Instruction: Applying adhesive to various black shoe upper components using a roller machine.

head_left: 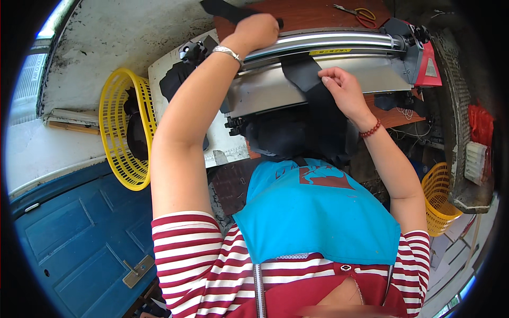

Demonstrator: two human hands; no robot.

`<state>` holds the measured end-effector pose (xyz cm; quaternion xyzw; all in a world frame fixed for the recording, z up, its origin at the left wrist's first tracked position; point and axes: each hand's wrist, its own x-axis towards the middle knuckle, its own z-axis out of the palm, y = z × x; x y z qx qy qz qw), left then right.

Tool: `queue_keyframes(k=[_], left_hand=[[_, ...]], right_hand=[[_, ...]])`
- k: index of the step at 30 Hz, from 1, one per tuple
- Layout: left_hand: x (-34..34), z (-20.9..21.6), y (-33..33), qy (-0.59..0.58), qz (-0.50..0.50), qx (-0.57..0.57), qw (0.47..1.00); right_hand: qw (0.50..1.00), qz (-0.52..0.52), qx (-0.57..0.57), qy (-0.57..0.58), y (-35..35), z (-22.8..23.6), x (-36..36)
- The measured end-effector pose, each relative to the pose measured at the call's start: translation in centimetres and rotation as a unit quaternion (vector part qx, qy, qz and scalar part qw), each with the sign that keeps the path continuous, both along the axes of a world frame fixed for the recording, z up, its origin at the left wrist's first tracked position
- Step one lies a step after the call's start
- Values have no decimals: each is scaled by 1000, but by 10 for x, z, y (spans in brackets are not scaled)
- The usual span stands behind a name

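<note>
In front of me is a machine with a long metal roller [339, 42] above a flat metal feed plate [260, 87]. My left hand [257, 33] reaches over the roller to the far side, its fingers curled round a dark strip of sheet material [225, 9]. Part of that grip is hidden behind the hand. On the near side, my right hand [342, 93] pinches the edge of a black flat piece [303, 74] between thumb and fingers. This piece lies on the plate, its far end at the roller. More black material [281, 132] is heaped below the plate, against my blue apron.
Yellow-handled scissors [363, 16] lie on the brown tabletop [313, 11] behind the machine. A yellow basket [146, 127] with dark pieces stands at left, and another yellow basket [437, 199] at lower right. The machine's red end cover [428, 66] is at right, near a ledge [456, 138].
</note>
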<state>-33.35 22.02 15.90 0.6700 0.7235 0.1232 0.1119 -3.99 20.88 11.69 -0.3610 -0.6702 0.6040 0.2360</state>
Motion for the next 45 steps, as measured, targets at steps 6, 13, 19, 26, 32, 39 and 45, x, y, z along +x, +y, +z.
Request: queue_keyframes(k=[6,13,19,26,32,39,45], left_hand=[[-7,-24,25,-122,120,-165,971],[-17,-14,42,-209,255,-44,943],[-38,52,56,-421,276,96,859],[-75,125,25,-494,234,180,818],[-78,171,-4,-495,195,288,796],[-26,71,22,-212,97,315,920],[1,-27,31,-2,78,-107,991]], right_hand=[[966,13,237,-101,18,8,-6],[867,91,489,-42,-31,15,31],[834,241,464,-175,-83,-37,25],[799,283,517,-122,-81,-56,26],[972,129,197,-4,-63,-12,32],[997,65,-20,-39,-9,18,13],[983,63,125,-116,18,14,-14]])
